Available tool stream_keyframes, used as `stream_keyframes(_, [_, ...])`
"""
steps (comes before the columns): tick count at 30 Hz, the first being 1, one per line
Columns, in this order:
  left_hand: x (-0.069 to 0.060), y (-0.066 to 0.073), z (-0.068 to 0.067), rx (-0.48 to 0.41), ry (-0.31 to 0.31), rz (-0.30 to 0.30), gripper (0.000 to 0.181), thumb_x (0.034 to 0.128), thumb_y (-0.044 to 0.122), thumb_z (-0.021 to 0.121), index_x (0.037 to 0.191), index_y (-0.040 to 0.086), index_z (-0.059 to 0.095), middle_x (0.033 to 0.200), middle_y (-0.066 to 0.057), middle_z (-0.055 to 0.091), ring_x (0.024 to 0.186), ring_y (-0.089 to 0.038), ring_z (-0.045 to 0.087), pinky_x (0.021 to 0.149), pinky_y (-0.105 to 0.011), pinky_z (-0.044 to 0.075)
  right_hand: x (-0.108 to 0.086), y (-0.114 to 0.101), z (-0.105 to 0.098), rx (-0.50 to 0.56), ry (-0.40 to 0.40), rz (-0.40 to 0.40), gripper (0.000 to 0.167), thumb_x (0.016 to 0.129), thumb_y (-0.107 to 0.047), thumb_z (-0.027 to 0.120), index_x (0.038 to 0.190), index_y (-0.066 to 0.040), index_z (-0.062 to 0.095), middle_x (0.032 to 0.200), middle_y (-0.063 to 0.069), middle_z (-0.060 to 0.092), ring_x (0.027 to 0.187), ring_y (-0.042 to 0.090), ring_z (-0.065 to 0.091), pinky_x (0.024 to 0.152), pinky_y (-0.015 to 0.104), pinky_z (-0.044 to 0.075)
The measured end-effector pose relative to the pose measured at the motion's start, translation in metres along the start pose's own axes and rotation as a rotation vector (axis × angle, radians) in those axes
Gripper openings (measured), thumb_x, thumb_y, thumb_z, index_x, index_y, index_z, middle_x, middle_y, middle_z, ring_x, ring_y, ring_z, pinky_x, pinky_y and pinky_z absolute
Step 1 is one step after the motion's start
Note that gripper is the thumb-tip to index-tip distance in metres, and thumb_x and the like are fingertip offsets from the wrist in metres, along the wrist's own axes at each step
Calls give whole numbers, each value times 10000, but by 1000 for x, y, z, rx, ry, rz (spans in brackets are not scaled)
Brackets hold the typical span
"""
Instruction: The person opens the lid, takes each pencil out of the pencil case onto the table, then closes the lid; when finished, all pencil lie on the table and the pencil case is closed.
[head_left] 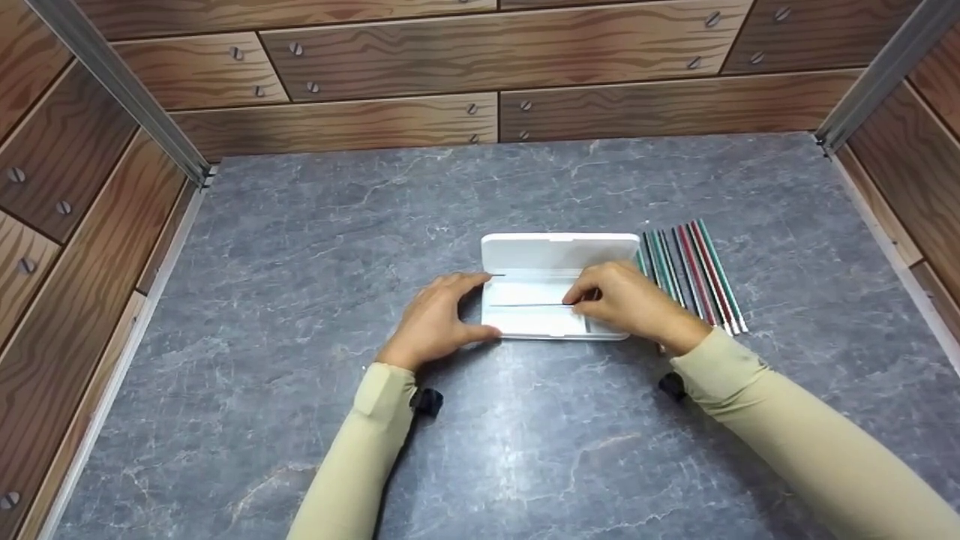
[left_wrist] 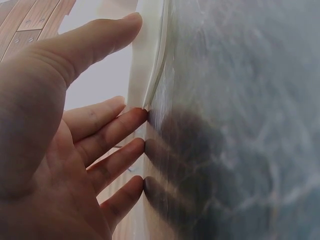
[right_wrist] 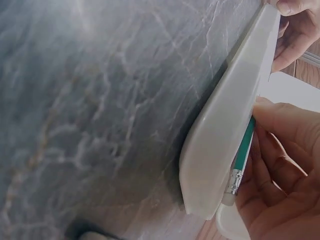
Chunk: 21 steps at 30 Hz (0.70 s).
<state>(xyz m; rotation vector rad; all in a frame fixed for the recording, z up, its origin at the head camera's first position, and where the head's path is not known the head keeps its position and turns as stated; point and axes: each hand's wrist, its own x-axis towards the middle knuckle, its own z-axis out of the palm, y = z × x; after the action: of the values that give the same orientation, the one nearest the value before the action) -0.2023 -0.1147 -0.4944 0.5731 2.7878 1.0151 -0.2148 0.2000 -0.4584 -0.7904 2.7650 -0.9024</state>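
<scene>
A white plastic pencil case (head_left: 529, 251) lies on the table with its lid raised at the back. My left hand (head_left: 439, 319) rests against its left end, thumb at the front corner and index finger near the hinge. In the left wrist view, the fingers are spread and nearly straight beside the case wall (left_wrist: 146, 55). My right hand (head_left: 619, 300) reaches over the right part of the case. Between its thumb and fingers it pinches a green pencil (right_wrist: 243, 145), whose metal ferrule and eraser show along the front wall. Much of the pencil is hidden by the hand.
Several pencils (head_left: 697, 274), green, red and black, lie side by side just right of the case, partly behind my right hand. The grey marbled table (head_left: 315, 247) is bordered by wood-patterned walls (head_left: 495, 60) and metal corner posts.
</scene>
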Motion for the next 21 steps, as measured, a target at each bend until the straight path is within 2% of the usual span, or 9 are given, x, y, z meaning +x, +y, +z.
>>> stream_keyframes(3, [0, 1, -1, 4, -8, -7, 880, 863, 456, 970, 1613, 170, 610, 1620, -98, 649, 1540, -347, 569, 1320, -591, 420, -1, 0, -1, -7, 22, -24, 147, 917, 15, 833, 1031, -55, 894, 1020, 128, 855, 987, 347, 775, 951, 560, 614])
stream_keyframes(5, [-2, 7, -5, -9, -28, -24, 887, 868, 434, 971, 1626, 164, 596, 1643, -105, 629, 1564, -351, 546, 1343, -585, 395, -3, 0, -3, -11, 44, -41, 152, 916, 14, 844, 1040, -59, 896, 1024, 120, 858, 989, 336, 783, 944, 543, 626])
stream_keyframes(10, [-2, 9, -6, -3, -27, -34, 882, 870, 442, 971, 1623, 173, 599, 1631, -93, 639, 1555, -337, 552, 1335, -572, 409, -12, -1, -11, 12, 123, -59, 171, 923, 16, 852, 1056, -81, 900, 1033, 83, 865, 957, 267, 785, 874, 381, 637])
stream_keyframes(15, [-2, 8, -5, -4, -26, -36, 880, 871, 443, 970, 1623, 174, 599, 1634, -95, 636, 1556, -340, 550, 1333, -569, 416, -25, -1, -25, 80, 203, -12, 180, 927, 6, 873, 1062, -108, 905, 1044, 57, 869, 963, 207, 778, 868, 201, 608])
stream_keyframes(21, [-3, 7, -4, -3, -19, -32, 869, 877, 444, 965, 1620, 180, 600, 1635, -100, 632, 1564, -340, 547, 1341, -570, 405, -43, 7, -46, 124, 290, 12, 188, 910, 15, 889, 1068, -87, 899, 1044, 100, 871, 931, -16, 716, 853, 59, 561])
